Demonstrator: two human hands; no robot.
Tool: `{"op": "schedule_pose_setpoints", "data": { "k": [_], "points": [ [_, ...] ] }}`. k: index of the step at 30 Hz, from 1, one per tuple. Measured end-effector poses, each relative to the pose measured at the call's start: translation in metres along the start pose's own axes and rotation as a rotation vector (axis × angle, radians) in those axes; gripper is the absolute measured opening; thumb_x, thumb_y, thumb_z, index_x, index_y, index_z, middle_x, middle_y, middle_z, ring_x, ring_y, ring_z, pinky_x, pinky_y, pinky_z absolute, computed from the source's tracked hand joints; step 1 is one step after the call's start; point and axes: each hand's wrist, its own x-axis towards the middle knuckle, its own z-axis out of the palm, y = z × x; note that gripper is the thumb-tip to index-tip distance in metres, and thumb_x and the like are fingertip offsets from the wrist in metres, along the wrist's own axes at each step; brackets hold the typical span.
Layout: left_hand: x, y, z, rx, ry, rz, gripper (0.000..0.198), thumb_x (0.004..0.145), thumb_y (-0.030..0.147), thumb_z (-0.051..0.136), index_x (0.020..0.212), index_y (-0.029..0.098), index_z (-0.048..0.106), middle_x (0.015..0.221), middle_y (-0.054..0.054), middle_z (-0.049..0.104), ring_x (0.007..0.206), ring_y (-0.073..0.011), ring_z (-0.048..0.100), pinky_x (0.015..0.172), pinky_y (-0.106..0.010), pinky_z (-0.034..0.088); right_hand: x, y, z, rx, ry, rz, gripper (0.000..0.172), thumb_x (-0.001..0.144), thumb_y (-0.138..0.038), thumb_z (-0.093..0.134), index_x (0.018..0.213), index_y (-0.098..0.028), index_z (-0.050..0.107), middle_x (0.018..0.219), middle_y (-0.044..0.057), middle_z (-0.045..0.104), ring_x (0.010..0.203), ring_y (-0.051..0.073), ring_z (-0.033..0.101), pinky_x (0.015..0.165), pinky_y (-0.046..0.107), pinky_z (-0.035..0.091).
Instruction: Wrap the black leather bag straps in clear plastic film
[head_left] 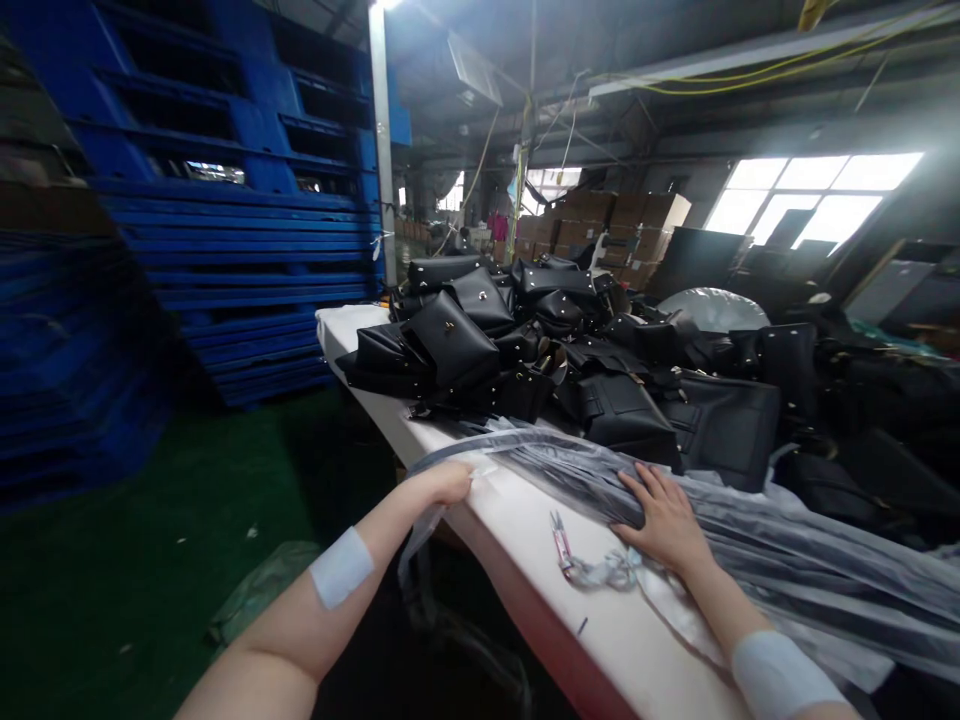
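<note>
My left hand (450, 483) is at the near left edge of the white-topped table (525, 520), its fingers closed around something pale that I cannot make out. Beside it, one end of a bundle of long dark strips in clear plastic sleeves (795, 540) hangs over the edge. My right hand (664, 515) lies with fingers spread on this bundle, pressing its near side. Between my hands, thread snips (559, 540) rest on the table, next to a crumpled grey-white strip (611, 572). A small dark stick-like piece (583, 626) lies closer to me.
Black leather-like bags (457, 340) with metal studs are heaped across the table's far side. Stacked blue pallets (255, 230) stand to the left above a green floor (225, 490). A metal post (382, 150) rises at the table's far corner. Cardboard boxes (637, 230) are behind.
</note>
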Motion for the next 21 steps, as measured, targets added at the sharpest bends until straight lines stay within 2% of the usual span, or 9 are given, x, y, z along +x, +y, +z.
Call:
{"op": "schedule_pose_setpoints", "data": {
  "k": [3, 5, 8, 11, 14, 16, 21],
  "points": [
    [-0.043, -0.002, 0.004, -0.136, -0.107, -0.012, 0.025, 0.089, 0.033, 0.059, 0.069, 0.017, 0.061, 0.066, 0.000, 0.063, 0.060, -0.0142, 0.060, 0.064, -0.028, 0.050, 0.001, -0.005, -0.009, -0.011, -0.055, 0.005, 0.079, 0.073, -0.057, 0.061, 0.143, -0.024, 0.045, 0.154, 0.011, 0.031, 0.141, 0.034, 0.025, 0.113, 0.049, 0.019],
    [-0.068, -0.001, 0.013, -0.251, -0.135, -0.031, 0.033, 0.090, 0.036, 0.052, 0.061, 0.020, 0.055, 0.057, 0.001, 0.058, 0.051, -0.0145, 0.055, 0.054, -0.026, 0.045, 0.000, -0.010, -0.017, -0.024, -0.103, 0.013, 0.080, 0.072, -0.056, 0.061, 0.144, -0.024, 0.043, 0.155, 0.012, 0.030, 0.142, 0.035, 0.023, 0.113, 0.050, 0.017],
    [-0.096, 0.001, 0.035, -0.425, -0.138, -0.093, 0.037, 0.091, 0.044, 0.041, 0.063, 0.021, 0.049, 0.052, 0.004, 0.050, 0.042, -0.0132, 0.049, 0.045, -0.025, 0.039, -0.003, -0.020, -0.029, -0.059, -0.143, 0.039, 0.083, 0.069, -0.052, 0.067, 0.143, -0.023, 0.044, 0.155, 0.013, 0.029, 0.143, 0.037, 0.019, 0.114, 0.051, 0.010],
    [-0.116, 0.001, 0.059, -0.591, -0.127, -0.169, 0.036, 0.089, 0.049, 0.043, 0.066, 0.022, 0.047, 0.050, 0.007, 0.045, 0.038, -0.0114, 0.045, 0.043, -0.023, 0.038, -0.010, -0.033, -0.038, -0.083, -0.136, 0.077, 0.083, 0.067, -0.044, 0.069, 0.142, -0.021, 0.044, 0.155, 0.013, 0.028, 0.144, 0.037, 0.017, 0.115, 0.051, 0.006],
    [-0.126, -0.003, 0.075, -0.742, -0.092, -0.232, 0.034, 0.086, 0.049, 0.051, 0.068, 0.021, 0.049, 0.050, 0.007, 0.047, 0.038, -0.0107, 0.047, 0.043, -0.022, 0.039, -0.020, -0.043, -0.042, -0.085, -0.115, 0.107, 0.080, 0.070, -0.038, 0.067, 0.143, -0.019, 0.043, 0.155, 0.014, 0.027, 0.144, 0.035, 0.017, 0.115, 0.050, 0.006],
    [-0.125, -0.008, 0.080, -0.843, -0.037, -0.278, 0.032, 0.086, 0.046, 0.055, 0.068, 0.019, 0.051, 0.053, 0.004, 0.053, 0.041, -0.0113, 0.052, 0.046, -0.022, 0.041, -0.027, -0.046, -0.043, -0.082, -0.114, 0.117, 0.077, 0.073, -0.038, 0.065, 0.143, -0.017, 0.042, 0.155, 0.014, 0.029, 0.143, 0.034, 0.019, 0.115, 0.050, 0.006],
    [-0.109, -0.028, 0.070, -1.134, 0.207, -0.381, 0.020, 0.094, 0.031, 0.043, 0.081, 0.017, 0.052, 0.078, -0.007, 0.066, 0.071, -0.0182, 0.069, 0.066, -0.032, 0.055, -0.042, -0.043, -0.040, -0.055, -0.136, 0.103, 0.062, 0.081, -0.037, 0.057, 0.140, -0.018, 0.048, 0.155, 0.014, 0.028, 0.142, 0.033, 0.023, 0.115, 0.048, 0.013]
  ]
}}
